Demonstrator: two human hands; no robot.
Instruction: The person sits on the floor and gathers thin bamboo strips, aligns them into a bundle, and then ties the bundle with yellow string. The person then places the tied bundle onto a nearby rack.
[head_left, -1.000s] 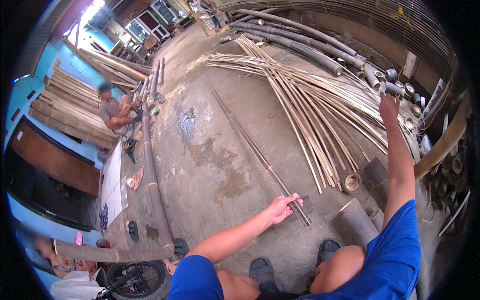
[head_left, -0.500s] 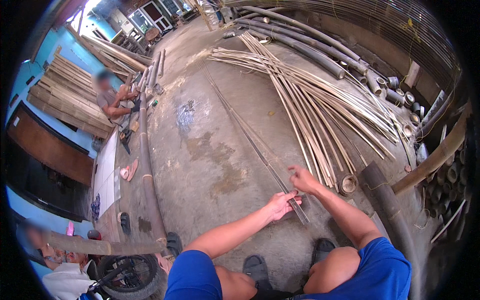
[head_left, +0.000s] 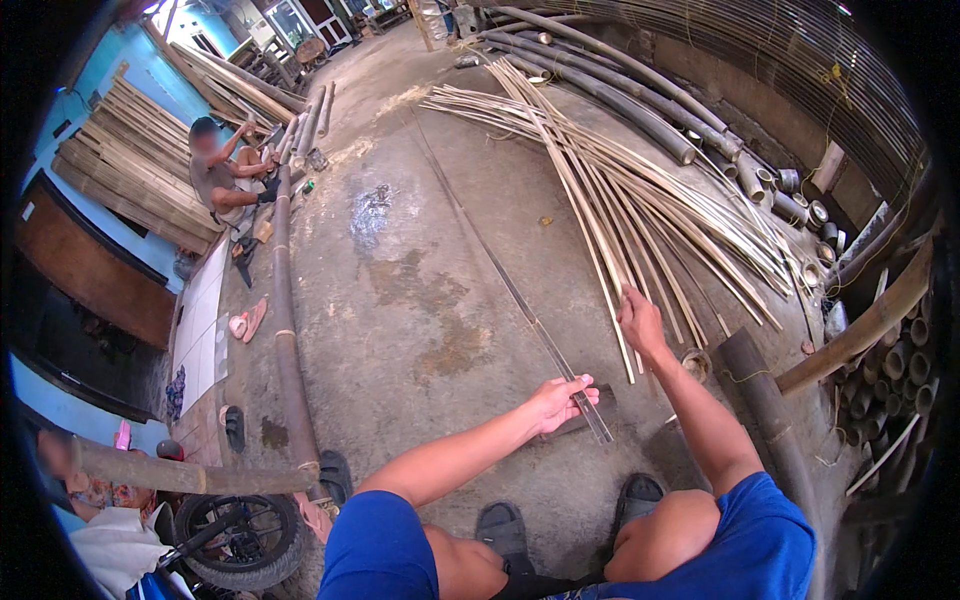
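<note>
My left hand (head_left: 560,404), in front of my knees, is closed around the near part of a long, thin dark bamboo strip (head_left: 497,268). Its near end sticks out past my fingers, and the rest runs away across the floor. To the right, my right hand (head_left: 641,320) is closed at the near ends of a fan of pale split bamboo strips (head_left: 566,178). The fingers curl over one of these strips, partly hiding it. The other pale strips lie loose in a spread pile on the concrete.
Thick bamboo poles (head_left: 620,92) lie at the far right, with cut bamboo pieces (head_left: 900,355) stacked nearer. A long pole (head_left: 285,300) runs along the left. Beyond it sits a co-worker (head_left: 232,170). A motorcycle wheel (head_left: 240,543) stands at lower left, and my sandals (head_left: 503,530) are below.
My right hand has left the dark strip, moving right and away to the pale strips, and its fingers have closed. My left hand keeps its hold. The co-worker has raised an arm.
</note>
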